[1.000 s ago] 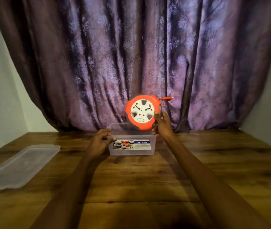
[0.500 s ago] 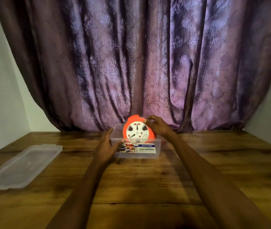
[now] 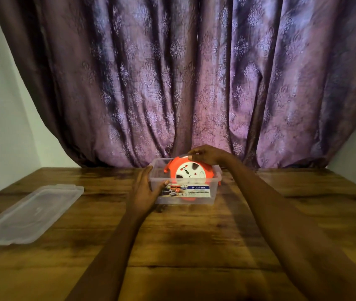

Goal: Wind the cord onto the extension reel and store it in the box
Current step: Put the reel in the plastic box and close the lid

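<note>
The orange extension reel with its white socket face stands tilted inside the clear plastic box at the far middle of the table. My right hand grips the reel's upper rim from above. On the box's left end rests my left hand, thumb along the front wall, holding the box. A blue-and-white "MULTI-BOX" label covers the box's front and hides the reel's lower part. No loose cord shows.
The box's clear lid lies flat at the table's left edge. A purple patterned curtain hangs right behind the box. Pale walls close in on both sides of the wooden table.
My right hand has lowered the reel from above the box down into it and tipped it backwards. My left hand has stayed on the box's left end.
</note>
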